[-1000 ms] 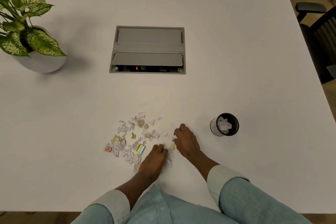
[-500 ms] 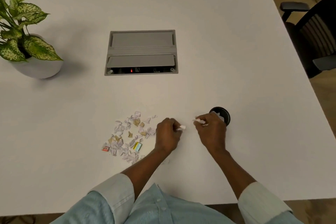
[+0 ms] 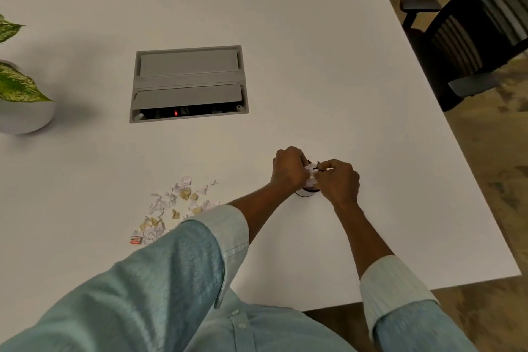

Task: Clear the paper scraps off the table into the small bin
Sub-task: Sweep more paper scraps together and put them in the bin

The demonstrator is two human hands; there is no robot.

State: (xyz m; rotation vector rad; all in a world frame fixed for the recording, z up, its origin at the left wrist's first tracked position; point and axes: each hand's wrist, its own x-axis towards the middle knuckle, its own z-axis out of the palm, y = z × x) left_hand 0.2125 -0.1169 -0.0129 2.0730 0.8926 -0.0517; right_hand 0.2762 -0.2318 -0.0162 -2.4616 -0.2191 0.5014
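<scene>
Two hands meet over the small bin, which stands toward the near right part of the table; only a sliver of its base and dark rim shows between them. Left hand and right hand are both curled, knuckles up, with white paper scraps bunched between them right above the bin mouth.

Step in hand, as judged: dropping a pinched load into the bin. To do it well: keep both hands centred over the opening, low to the rim, then spread the fingers slowly so light bits fall straight down rather than flutter onto the table. Rub fingertips together to shed any clinging bit. Avoid knocking the bin; it looks light and could tip.

Fingers: left-hand fingers are closed in a loose fist around the paper. Right-hand fingertips are pinched together, touching the same white wad; a thin dark line by them may be the bin rim, cannot tell. How much paper each hand has is hidden.

Remaining pile of scraps lies well to the left of the bin, nearer the front edge, partly covered by the left sleeve. It is mostly white and tan bits, with one red-marked piece at its near-left fringe. Task is far from finished.
</scene>
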